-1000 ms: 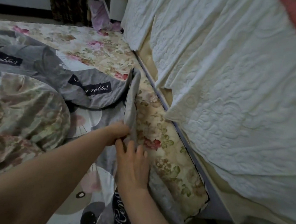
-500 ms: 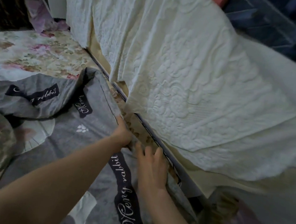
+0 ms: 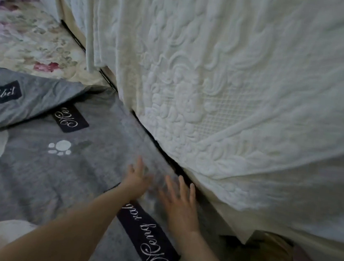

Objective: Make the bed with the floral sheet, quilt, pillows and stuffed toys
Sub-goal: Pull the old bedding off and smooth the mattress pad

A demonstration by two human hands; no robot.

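Across the upper and right part of the view hangs a white embossed cover (image 3: pixel 247 96), draped in long folds, with raised scrolls and a patch of lattice. Its lower edge runs diagonally beside a narrow dark gap.

Left of that gap the grey quilt (image 3: pixel 66 193) lies spread flat and fills the lower left. One flap of it is folded over at the far left. Its near edge lies right along the gap, just beside the white cover.

Beyond the quilt, at upper left, the floral sheet (image 3: pixel 24 45) lies flat, cream with pink blooms. The quilt covers its near part.

Both bare forearms reach in from the bottom. The left hand (image 3: pixel 137 180) and right hand (image 3: pixel 181 204) are side by side over the quilt's edge next to the gap. Each grip is wide, fingers spread and straight, holding nothing. Motion blur hides whether the palms press the cloth.

A dark label (image 3: pixel 147 241) with white script lies under the two wrists, and a white paw print (image 3: pixel 60 147) lies well left of the hands.
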